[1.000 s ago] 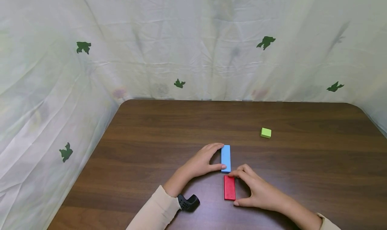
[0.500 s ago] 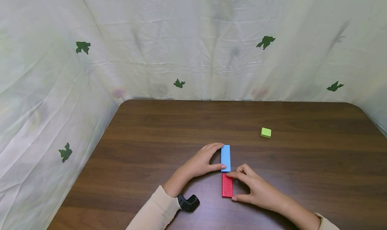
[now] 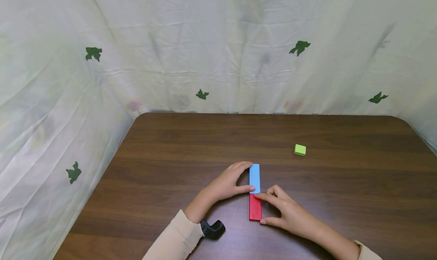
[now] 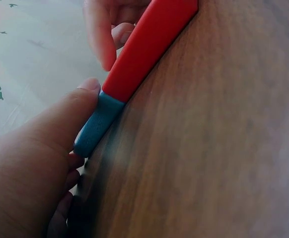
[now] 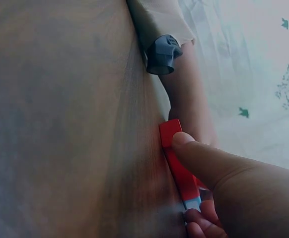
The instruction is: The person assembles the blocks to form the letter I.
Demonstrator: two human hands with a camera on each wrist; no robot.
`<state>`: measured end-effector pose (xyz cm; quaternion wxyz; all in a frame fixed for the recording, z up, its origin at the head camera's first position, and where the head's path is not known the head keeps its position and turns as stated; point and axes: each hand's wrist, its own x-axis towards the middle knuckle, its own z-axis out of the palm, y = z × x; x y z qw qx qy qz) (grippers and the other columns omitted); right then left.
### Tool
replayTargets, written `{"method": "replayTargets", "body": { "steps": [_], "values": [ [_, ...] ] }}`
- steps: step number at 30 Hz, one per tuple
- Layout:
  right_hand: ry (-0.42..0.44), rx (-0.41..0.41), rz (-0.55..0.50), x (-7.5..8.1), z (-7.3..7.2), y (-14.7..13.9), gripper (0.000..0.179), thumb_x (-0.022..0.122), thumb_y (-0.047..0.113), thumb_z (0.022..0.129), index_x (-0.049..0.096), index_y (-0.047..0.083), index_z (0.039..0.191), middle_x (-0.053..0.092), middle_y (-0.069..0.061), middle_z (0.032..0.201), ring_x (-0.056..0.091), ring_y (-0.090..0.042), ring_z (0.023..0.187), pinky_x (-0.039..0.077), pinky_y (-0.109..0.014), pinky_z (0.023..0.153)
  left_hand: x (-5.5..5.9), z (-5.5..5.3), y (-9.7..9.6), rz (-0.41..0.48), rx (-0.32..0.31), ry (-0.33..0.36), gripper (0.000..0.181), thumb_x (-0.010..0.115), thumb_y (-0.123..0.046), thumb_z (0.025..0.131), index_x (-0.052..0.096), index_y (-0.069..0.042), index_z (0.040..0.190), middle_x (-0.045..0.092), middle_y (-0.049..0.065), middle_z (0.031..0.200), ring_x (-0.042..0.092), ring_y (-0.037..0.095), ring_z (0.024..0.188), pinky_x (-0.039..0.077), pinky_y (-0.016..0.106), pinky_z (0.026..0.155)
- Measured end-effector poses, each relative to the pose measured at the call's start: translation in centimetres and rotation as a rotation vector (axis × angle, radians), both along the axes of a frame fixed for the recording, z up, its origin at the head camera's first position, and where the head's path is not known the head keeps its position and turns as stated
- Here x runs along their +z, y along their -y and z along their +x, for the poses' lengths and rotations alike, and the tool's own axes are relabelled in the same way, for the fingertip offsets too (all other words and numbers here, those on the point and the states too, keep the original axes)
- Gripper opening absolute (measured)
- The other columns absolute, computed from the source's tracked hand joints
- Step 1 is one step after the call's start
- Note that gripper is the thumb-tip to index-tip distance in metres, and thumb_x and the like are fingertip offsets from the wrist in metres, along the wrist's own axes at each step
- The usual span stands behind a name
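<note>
A flat blue block (image 3: 255, 176) and a flat red block (image 3: 255, 208) lie end to end on the table, forming one straight strip; their ends meet in the left wrist view too. From the left side, my left hand (image 3: 227, 182) holds the blue block, its thumb near the close end and its fingertips at the far end. On the right, my right hand (image 3: 293, 214) grips the red block between the thumb at its near corner and the index finger by the seam. In the right wrist view that thumb presses on the red block (image 5: 177, 163).
A small light-green block (image 3: 300, 150) sits farther back on the brown wooden table (image 3: 170, 146), right of the strip. A black wrist camera mount (image 3: 213, 229) juts from the left wrist. A pale curtain (image 3: 218, 47) with green bird shapes hangs behind the table.
My right hand has slid the red block away from me and slightly left, so the gap to the blue block has closed. The left hand and blue block stay put.
</note>
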<state>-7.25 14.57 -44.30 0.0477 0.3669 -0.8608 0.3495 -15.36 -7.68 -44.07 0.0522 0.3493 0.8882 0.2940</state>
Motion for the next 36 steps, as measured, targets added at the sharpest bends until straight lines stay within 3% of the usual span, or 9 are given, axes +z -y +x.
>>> {"method": "replayTargets", "body": {
  "steps": [8, 16, 30, 36],
  "values": [
    [-0.013, 0.011, -0.005, 0.0, 0.0, 0.1, 0.054, 0.072, 0.036, 0.075, 0.054, 0.018, 0.123, 0.037, 0.007, 0.095, 0.04, -0.005, 0.085, 0.038, -0.016, 0.068, 0.0, 0.2, 0.4, 0.054, 0.006, 0.001, 0.067, 0.058, -0.043, 0.085, 0.034, -0.009, 0.138, 0.032, 0.003, 0.141, 0.027, 0.019, 0.128, 0.025, 0.038, 0.102],
    [-0.009, -0.004, 0.009, 0.0, 0.1, 0.2, 0.053, 0.071, 0.037, 0.075, 0.055, 0.018, 0.122, 0.037, 0.007, 0.095, 0.039, -0.004, 0.086, 0.039, -0.017, 0.068, 0.1, 1.3, 1.0, 0.127, 0.034, -0.005, 0.065, 0.052, -0.048, 0.087, 0.035, -0.013, 0.139, 0.03, -0.004, 0.142, 0.025, 0.013, 0.129, 0.026, 0.039, 0.102],
    [-0.005, -0.009, 0.006, 0.0, 0.1, 0.0, 0.054, 0.071, 0.037, 0.075, 0.054, 0.02, 0.123, 0.038, 0.008, 0.097, 0.042, -0.005, 0.089, 0.041, -0.02, 0.07, 0.1, 2.6, 1.2, 0.117, -0.034, -0.086, 0.07, 0.06, -0.045, 0.083, 0.034, -0.012, 0.138, 0.032, 0.001, 0.141, 0.028, 0.016, 0.128, 0.028, 0.038, 0.101],
    [0.0, -0.01, 0.009, -0.1, 0.0, 0.0, 0.053, 0.071, 0.036, 0.075, 0.054, 0.019, 0.123, 0.038, 0.009, 0.097, 0.041, -0.004, 0.088, 0.041, -0.019, 0.069, 0.1, 2.9, 1.0, 0.029, -0.044, -0.098, 0.076, 0.059, -0.055, 0.078, 0.035, -0.016, 0.139, 0.031, -0.003, 0.142, 0.025, 0.019, 0.129, 0.026, 0.042, 0.102]
  ]
}}
